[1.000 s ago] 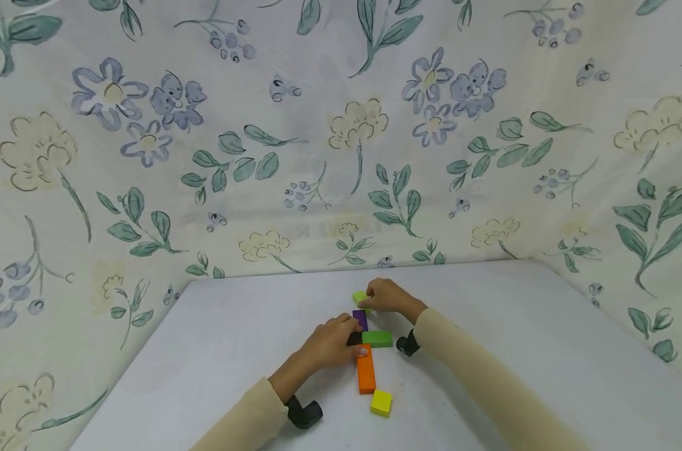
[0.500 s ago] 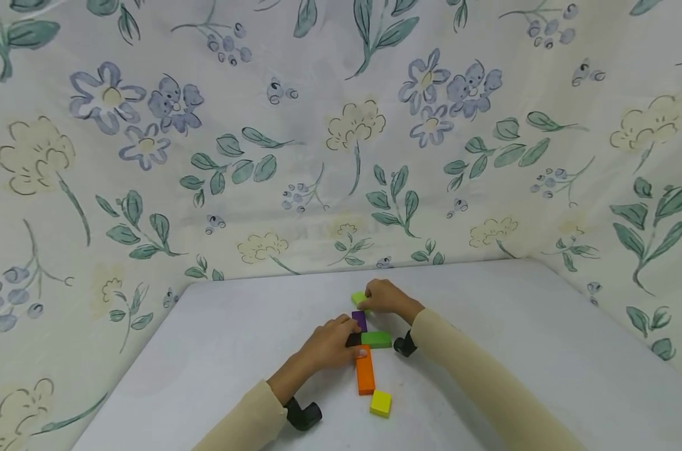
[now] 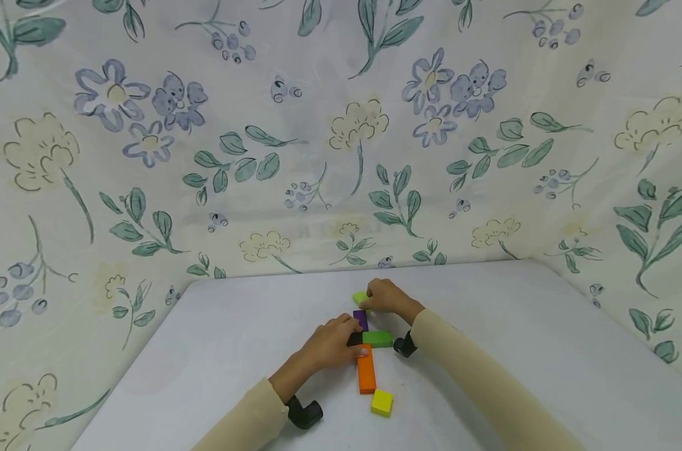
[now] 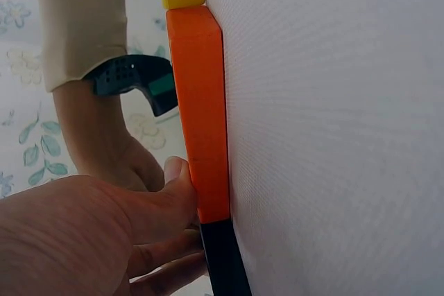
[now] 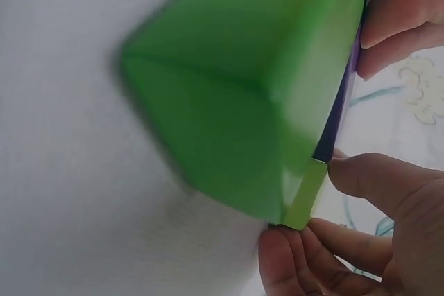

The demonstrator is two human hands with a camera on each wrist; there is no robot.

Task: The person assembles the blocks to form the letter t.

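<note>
My left hand (image 3: pixel 331 341) rests over the row of wooden-looking blocks, thumb on the top end of the orange block (image 3: pixel 366 373). Its other fingers reach across the black block (image 3: pixel 355 339) to the purple block (image 3: pixel 360 320). At the far end, my right hand (image 3: pixel 390 295) pinches a small lime green block (image 3: pixel 360 298) between thumb and fingers; in the right wrist view that lime block (image 5: pixel 305 195) meets the end of the purple one. A longer green block (image 3: pixel 377 339) sticks out to the right from the black block, looming large and blurred in the right wrist view.
A yellow block (image 3: pixel 382 403) lies at the near end of the orange one. All of this is on a white table (image 3: pixel 234 326), with a flower-patterned cloth (image 3: pixel 341 156) hanging behind it. Black wrist cameras (image 3: pixel 304 414) sit on both wrists.
</note>
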